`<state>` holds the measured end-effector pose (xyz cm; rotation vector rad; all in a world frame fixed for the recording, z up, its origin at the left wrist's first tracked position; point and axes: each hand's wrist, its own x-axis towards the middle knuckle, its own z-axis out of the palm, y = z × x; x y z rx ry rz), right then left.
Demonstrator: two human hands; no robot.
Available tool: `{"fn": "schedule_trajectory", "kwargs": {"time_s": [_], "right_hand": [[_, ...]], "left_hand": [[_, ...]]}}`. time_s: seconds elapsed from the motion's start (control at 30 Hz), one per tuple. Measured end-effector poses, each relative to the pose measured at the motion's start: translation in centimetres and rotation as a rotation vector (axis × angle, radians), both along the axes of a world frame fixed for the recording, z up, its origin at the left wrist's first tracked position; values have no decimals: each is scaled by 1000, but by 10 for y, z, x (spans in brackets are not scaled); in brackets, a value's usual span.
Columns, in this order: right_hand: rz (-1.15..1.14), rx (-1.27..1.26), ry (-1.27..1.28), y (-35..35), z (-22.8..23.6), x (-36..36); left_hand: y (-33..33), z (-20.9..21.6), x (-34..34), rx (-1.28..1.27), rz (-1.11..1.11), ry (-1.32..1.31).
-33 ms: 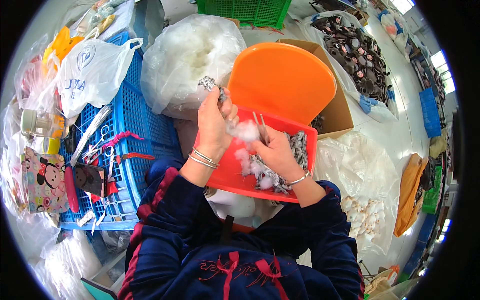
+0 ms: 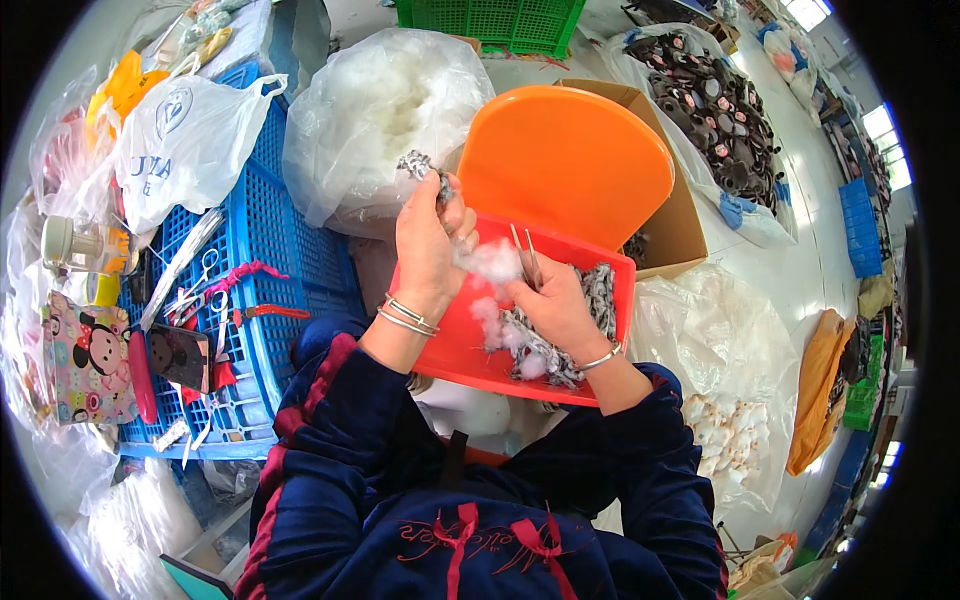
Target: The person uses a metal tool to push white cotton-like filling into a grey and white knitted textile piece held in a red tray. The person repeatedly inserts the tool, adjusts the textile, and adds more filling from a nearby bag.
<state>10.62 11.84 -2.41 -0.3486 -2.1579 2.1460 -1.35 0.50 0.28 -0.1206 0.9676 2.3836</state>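
A: What sits in the left hand (image 2: 428, 245)?

B: A small grey-and-white knitted piece (image 2: 418, 165), poking out above the curled fingers. The hand is closed round it, thumb side toward the person, two thin bangles (image 2: 408, 316) at the wrist.

A: And the right hand (image 2: 556, 305)?

B: Its fingers are pressed together on a pair of metal tweezers (image 2: 526, 256), tips pointing up and away. A tuft of white stuffing (image 2: 492, 262) hangs between the two hands; whether the tweezer tips actually grip it I cannot tell, since the fluff blurs the spot.

A: Where is all this happening?

B: Over a red plastic bin (image 2: 452, 345) resting on the person's lap, tilted a little. In it, under the right hand, lies a heap of more grey-and-white pieces (image 2: 560, 345) with bits of white fluff among them.

A: Beyond the bin?

B: An orange round lid (image 2: 565, 160) (or a stool seat, it looks much the same from here) stands just behind the bin's far edge, leaning on a cardboard box (image 2: 680, 215). To the left of that, a big clear bag of white stuffing (image 2: 375, 115).

A: And on the person's left?

B: A blue plastic crate (image 2: 285, 250) with scissors (image 2: 200, 285), a dark phone (image 2: 178, 355) and a white plastic bag (image 2: 185, 140) on top. A cartoon-printed pouch (image 2: 85, 360) lies beside it.

A: Farther off?

B: A green crate (image 2: 490, 15) at the top, and a sack of dark brown plush pieces (image 2: 715, 110) on the floor to the right.
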Motion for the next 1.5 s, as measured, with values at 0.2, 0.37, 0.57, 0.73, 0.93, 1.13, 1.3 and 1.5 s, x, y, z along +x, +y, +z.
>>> {"fn": "schedule_trajectory", "kwargs": {"time_s": [0.2,0.37,0.57,0.73,0.93,1.13,1.3,1.5], "right_hand": [[91,-3,-78,7,14,5],[11,44,-35,5,5,1],[103,200,-80,10,4,4],[155,176,-48,15,7,7],[-27,128,30,-1,-1,-1],[65,201,-77,7,9,1],[-91,120,25,23,18,1],[-34,511,100,38,26,11]], "left_hand": [[-4,-6,-6,39,-2,29],[12,-20,4,113,-72,0],[15,-30,16,-65,-141,-28],[6,-16,5,-3,-25,-20],[15,-22,15,-30,32,56],[10,-15,8,96,-9,33],[10,-19,7,-16,-51,44],[13,-29,5,-113,-38,121]]}}
